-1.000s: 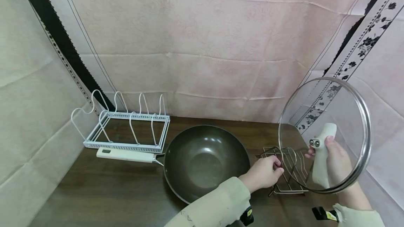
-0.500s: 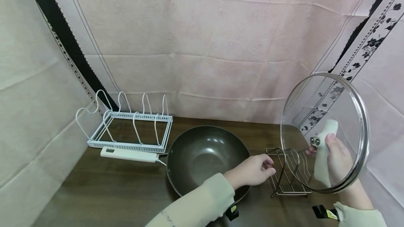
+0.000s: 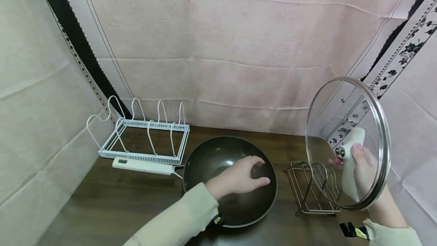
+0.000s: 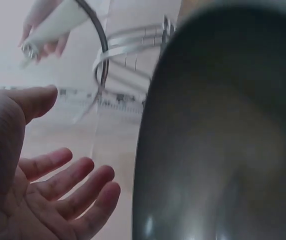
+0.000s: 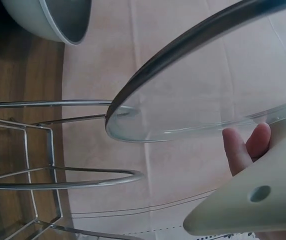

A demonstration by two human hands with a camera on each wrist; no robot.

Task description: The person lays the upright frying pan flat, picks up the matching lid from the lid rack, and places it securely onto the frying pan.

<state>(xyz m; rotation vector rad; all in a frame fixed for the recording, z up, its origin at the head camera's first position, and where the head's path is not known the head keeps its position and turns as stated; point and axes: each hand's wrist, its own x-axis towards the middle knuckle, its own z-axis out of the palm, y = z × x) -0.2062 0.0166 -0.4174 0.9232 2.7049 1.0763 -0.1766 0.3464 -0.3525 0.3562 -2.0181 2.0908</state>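
Note:
My left hand (image 3: pixel 240 177) hovers above the dark frying pan (image 3: pixel 235 213), thumb and fingers apart, with nothing in its grasp. In the left wrist view its palm and loosely bent fingers (image 4: pixel 85 200) show beside the pan's wall (image 4: pixel 203 130). On the right, my right hand (image 3: pixel 367 172) grips the white handle (image 3: pixel 349 174) of a round glass lid (image 3: pixel 329 113) with a metal rim. The lid stands nearly upright, over the right part of a small wire rack (image 3: pixel 319 212). In the right wrist view the lid's rim (image 5: pixel 155 65) is close to the rack's hoops (image 5: pixel 93 185).
A white dish rack (image 3: pixel 136 157) with upright loops stands at the left, behind the pan's white handle (image 3: pixel 143 165). The wooden tabletop (image 3: pixel 112 208) ends at a pale cloth backdrop (image 3: pixel 239 67), with cloth walls on both sides.
My left hand has moved away from the wire rack and lid, leftward to over the pan, its fingers spreading. The lid has turned slightly more edge-on, still in my right hand.

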